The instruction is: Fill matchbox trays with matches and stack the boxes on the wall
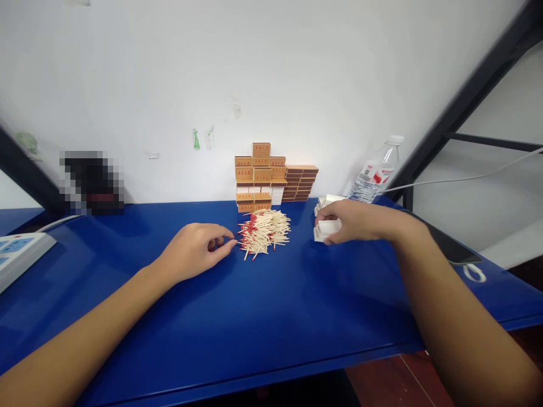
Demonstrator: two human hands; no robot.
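At your one o'clock, your right hand [350, 220] grips white matchbox trays [328, 228], likely light, crushable, best held by their sides, while your left hand's [195, 249] grip at eleven o'clock is unclear.

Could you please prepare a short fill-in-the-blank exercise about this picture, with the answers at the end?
1. The surface of the table is coloured ____.
2. The left hand has its fingertips at the edge of a pile of matches with ____ heads.
3. The right hand has its fingers around a small box coloured ____.
4. Of the two hands, the one nearer to the bottle is the ____ one.

Missing words: blue; red; white; right.
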